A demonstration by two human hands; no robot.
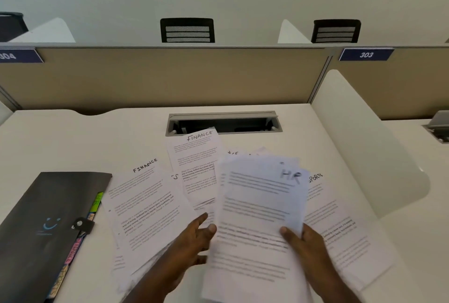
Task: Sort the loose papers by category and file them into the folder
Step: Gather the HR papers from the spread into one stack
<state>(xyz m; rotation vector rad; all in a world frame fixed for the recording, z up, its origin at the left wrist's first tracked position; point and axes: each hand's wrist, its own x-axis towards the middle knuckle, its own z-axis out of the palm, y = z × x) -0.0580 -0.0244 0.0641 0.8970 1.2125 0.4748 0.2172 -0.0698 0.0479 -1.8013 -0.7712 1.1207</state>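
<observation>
My right hand (301, 242) grips a blurred stack of sheets (257, 217), its top page marked HR, lifted above the desk. At the stack's left edge my left hand (194, 239) holds it, thumb on top. Loose sheets lie spread on the white desk: one headed FINANCE (145, 203) at the left, another FINANCE sheet (196, 157) further back, a SPORTS sheet (340, 225) at the right under the stack. A dark grey folder (46, 227) lies closed at the left, with coloured tabs showing along its right edge.
An open cable tray (223, 123) is sunk into the desk behind the papers. A tan partition (170, 77) closes the back, and a white curved side panel (369, 145) stands at the right. Black chairs show beyond the partition.
</observation>
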